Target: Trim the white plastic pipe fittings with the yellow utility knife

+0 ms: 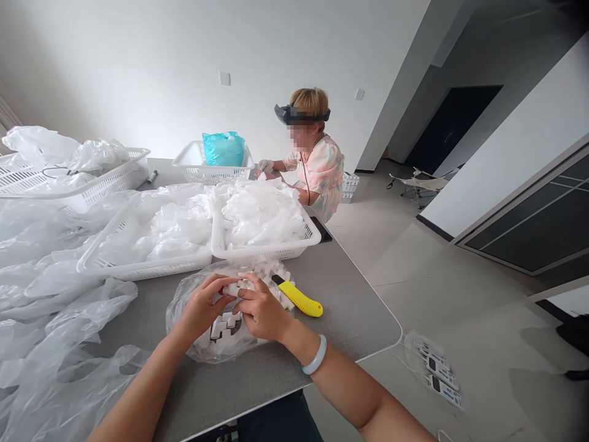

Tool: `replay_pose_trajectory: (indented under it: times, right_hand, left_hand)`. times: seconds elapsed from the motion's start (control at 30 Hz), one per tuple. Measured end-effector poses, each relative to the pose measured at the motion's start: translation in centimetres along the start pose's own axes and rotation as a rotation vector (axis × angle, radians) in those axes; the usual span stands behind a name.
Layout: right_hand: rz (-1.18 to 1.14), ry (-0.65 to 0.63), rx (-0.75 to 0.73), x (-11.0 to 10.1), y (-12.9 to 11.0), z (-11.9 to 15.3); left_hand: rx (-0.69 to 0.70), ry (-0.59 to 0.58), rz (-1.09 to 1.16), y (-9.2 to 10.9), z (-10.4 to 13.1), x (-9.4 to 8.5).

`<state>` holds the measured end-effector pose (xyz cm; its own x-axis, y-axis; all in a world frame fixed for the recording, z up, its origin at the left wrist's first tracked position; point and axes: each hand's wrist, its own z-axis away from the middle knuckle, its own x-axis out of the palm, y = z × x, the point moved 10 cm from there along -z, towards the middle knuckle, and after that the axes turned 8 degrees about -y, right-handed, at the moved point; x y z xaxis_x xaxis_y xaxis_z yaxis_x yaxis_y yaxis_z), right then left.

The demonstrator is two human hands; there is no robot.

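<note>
My left hand (pixel 202 307) and my right hand (pixel 262 307) meet above a clear plastic bag (pixel 181 301) on the grey table. Between them, both sets of fingers pinch a small white piece (pixel 232 288), partly covered by the fingertips. Several small white parts (pixel 225 324) lie in and on the bag under my hands. To the right of my right hand, a yellow cutter (pixel 301 299) with a black end rests on the white parts and the bag's edge.
White baskets (pixel 271 250) of clear bags stand behind my hands; loose plastic (pixel 59 344) covers the left side. A person (pixel 319 166) sits at the far side near a basket with a blue bag (pixel 224 149). A dark phone (pixel 321 229) lies by the table's right edge.
</note>
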<state>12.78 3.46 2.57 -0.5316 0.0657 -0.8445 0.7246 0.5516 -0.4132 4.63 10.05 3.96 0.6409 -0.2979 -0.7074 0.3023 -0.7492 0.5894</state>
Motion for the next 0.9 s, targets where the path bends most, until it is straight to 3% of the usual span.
replay_pose_trajectory:
  times: [0.13, 0.27, 0.37, 0.5, 0.6, 0.73, 0.9]
  right_hand:
    - [-0.268, -0.015, 0.112, 0.0, 0.2, 0.0]
    - [-0.720, 0.001, 0.309, 0.5, 2.0, 0.3]
    - [-0.890, 0.096, 0.347, -0.3, 3.0, 0.7]
    - [-0.598, 0.306, 0.319, -3.2, 3.4, 1.7]
    - [-0.259, 0.408, 0.154, -4.7, 1.4, 2.0]
    - [-0.011, 0.363, -0.037, -3.9, -0.9, 1.6]
    - [0.151, 0.169, -0.052, -1.7, -1.3, 0.7]
  left_hand:
    - [0.072, 0.062, -0.131, 0.9, 0.4, -0.3]
    - [0.145, 0.098, -0.208, 1.5, 0.5, -0.5]
    - [0.078, 0.129, -0.217, 0.6, 0.5, -1.3]
    - [-0.149, 0.096, -0.066, -1.8, 0.4, -1.8]
    - [-0.186, 0.036, 0.086, -1.8, 0.2, -1.1]
    - [-0.129, -0.026, 0.168, -0.8, -0.2, -0.4]
    - [-0.032, -0.023, 0.075, 0.5, -0.1, -0.4]
